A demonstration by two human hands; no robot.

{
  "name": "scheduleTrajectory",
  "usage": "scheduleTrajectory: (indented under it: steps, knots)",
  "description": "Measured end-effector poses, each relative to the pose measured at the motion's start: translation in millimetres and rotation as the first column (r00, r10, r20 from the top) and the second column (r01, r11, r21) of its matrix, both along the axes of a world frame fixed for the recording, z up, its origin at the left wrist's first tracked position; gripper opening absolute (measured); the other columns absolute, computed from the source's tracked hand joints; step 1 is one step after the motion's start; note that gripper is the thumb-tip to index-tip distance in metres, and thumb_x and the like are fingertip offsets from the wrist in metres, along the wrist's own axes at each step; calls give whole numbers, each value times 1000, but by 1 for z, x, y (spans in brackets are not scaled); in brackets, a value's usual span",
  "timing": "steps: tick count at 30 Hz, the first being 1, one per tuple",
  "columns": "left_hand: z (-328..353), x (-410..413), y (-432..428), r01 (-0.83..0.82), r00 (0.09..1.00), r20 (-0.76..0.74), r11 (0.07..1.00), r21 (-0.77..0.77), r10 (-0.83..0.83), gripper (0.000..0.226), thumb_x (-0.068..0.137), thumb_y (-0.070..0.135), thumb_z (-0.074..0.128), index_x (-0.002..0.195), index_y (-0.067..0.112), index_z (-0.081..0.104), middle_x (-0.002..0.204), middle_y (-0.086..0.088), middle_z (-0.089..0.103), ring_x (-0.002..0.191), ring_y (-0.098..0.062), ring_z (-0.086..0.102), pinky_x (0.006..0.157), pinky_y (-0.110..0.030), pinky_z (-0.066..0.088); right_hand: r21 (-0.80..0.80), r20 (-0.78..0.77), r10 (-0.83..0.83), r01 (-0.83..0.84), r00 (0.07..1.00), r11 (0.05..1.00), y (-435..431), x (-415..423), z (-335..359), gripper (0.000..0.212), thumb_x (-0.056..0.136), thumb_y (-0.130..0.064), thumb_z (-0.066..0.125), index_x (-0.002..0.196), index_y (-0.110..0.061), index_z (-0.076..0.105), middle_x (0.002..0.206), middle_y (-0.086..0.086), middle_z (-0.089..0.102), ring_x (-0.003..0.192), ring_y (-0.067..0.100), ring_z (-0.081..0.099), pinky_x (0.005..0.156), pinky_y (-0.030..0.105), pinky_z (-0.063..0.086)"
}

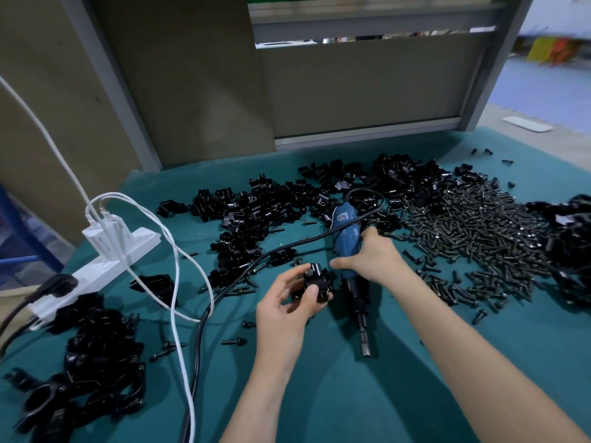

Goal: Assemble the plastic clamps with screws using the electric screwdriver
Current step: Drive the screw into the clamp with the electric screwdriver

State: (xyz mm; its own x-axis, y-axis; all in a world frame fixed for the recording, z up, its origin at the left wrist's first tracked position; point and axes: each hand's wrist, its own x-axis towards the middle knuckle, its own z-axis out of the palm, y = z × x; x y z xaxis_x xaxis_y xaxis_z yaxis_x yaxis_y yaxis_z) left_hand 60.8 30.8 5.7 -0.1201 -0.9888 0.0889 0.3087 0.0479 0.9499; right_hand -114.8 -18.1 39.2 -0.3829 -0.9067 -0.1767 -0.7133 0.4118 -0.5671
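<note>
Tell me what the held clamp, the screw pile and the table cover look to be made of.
The clamp: black moulded plastic, it seems, with a dull sheen. The screw pile: dark metal, likely blackened steel, with small glints on the heads. The table cover: teal cloth or felt-like mat, matte, no glare.

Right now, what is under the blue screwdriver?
The green cloth shows under its tip, and black clamps under its back end. The right hand holding the screwdriver hides what lies under the middle.
</note>
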Motion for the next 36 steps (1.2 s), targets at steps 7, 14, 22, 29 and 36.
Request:
scheduleTrajectory:
  steps: [7,14,22,29,36]
  knots:
    - [0,2,0,7,1000,-13,999,42,-7,35,82,-5,69,96,27,73,103,-5,72,84,-25,74,71,-23,57,34,749,-162,207,643,978,0,-14,6,41,72,-15,71,108,-1,57,89,12,61,65,23,63,55,28,52]
    - [-4,4,-1,27,998,50,999,42,-29,38,85,-4,68,90,33,72,93,9,73,85,-25,73,74,-27,58,-68,988,102,254,-120,965,1,-11,51,47,68,-17,70,110,-8,50,98,20,68,63,25,67,58,35,58]
    - [-2,9,-7,-90,991,104,995,32,86,28,80,4,73,92,30,71,91,10,72,74,-11,72,72,-24,58,-23,925,98,202,-367,979,-18,25,50,49,85,-25,67,122,-1,47,93,24,68,65,26,69,51,29,56]
    - [3,16,-4,-95,941,319,993,-71,113,51,85,0,69,97,49,68,93,25,68,67,-3,64,65,-12,51,-78,911,145,184,-385,980,-28,24,34,59,74,-38,72,121,-12,48,106,15,71,53,14,60,47,24,53]
    - [8,27,-2,-80,790,571,961,-264,223,54,84,4,69,114,49,65,102,21,60,88,0,61,79,-17,48,-84,865,242,349,-439,933,-27,17,38,56,75,-49,73,104,-3,62,87,6,70,68,15,67,61,28,57]
